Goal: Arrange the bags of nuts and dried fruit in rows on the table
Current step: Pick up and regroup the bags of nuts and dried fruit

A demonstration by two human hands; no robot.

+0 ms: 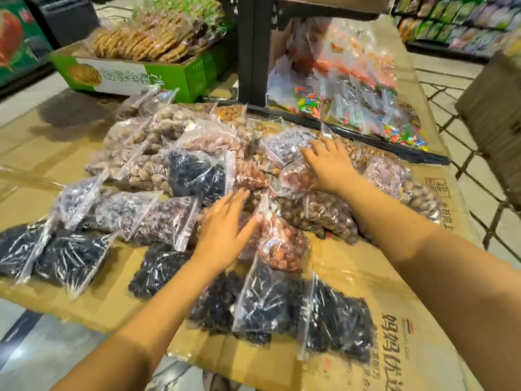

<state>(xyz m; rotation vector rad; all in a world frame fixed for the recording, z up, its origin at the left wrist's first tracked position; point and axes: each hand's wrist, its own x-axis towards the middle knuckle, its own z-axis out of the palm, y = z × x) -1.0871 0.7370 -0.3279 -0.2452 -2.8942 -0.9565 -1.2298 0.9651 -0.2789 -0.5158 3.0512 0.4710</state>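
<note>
Clear plastic zip bags of reddish dried fruit [284, 244] are pressed at frame centre by the left hand [225, 227], its grip spread flat. The right hand [327, 162], fingers apart, is laid on a clear bag of pinkish pieces [296, 176] above it. Bags of dark fruit [282, 303] are lined along the cardboard-covered tabletop [352, 266].

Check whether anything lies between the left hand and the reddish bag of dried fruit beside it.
Nothing visible does. The left hand lies flat with its fingertips already against the reddish bag, which sits on top of the pile.
</note>
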